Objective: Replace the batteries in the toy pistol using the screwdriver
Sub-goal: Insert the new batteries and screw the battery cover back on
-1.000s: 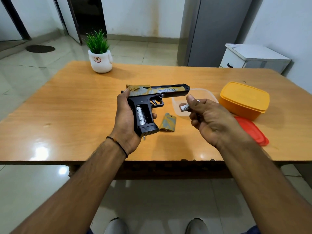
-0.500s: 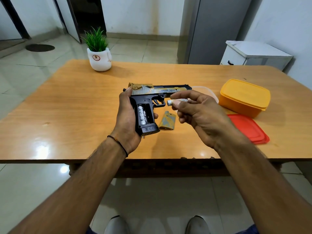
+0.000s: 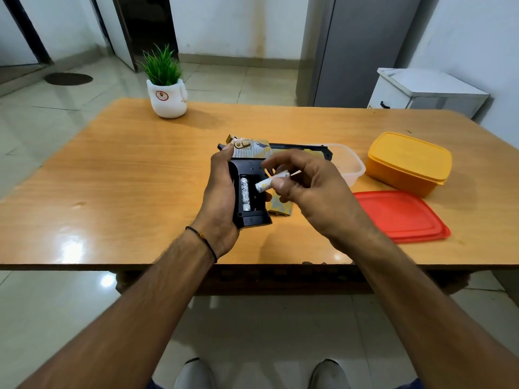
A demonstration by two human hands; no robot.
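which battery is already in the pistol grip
The seated battery in the slot of the toy pistol nearest the left hand; the loose battery is pinched by the right hand.

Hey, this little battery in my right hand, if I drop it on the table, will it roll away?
Probably yes: the battery is a smooth cylinder, and the table looks flat and glossy. It is small and only pinched by the right hand, so it may slip easily. It looks rigid.

Gripped toy pistol (image 3: 252,220), pinched battery (image 3: 265,186) (white, tilted)
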